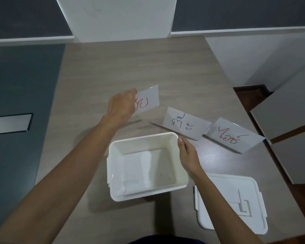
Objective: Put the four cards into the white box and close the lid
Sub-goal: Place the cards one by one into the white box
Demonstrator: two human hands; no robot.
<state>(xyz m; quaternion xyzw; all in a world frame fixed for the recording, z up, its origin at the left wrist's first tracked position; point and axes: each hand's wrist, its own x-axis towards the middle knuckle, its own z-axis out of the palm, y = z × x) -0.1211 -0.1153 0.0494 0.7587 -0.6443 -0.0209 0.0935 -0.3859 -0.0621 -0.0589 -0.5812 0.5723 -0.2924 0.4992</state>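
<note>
The bench (113,67) carries the open box (174,188), one card (137,171) flat inside. The lid (224,205) lies beside its right, out of the way for loading. The right hand (188,155), fingers together, steadies the rim. The left hand (121,106) pinches a lifted card (150,97) (fingertips hidden). Two cards (185,123) (233,135) stand propped beyond.
</note>
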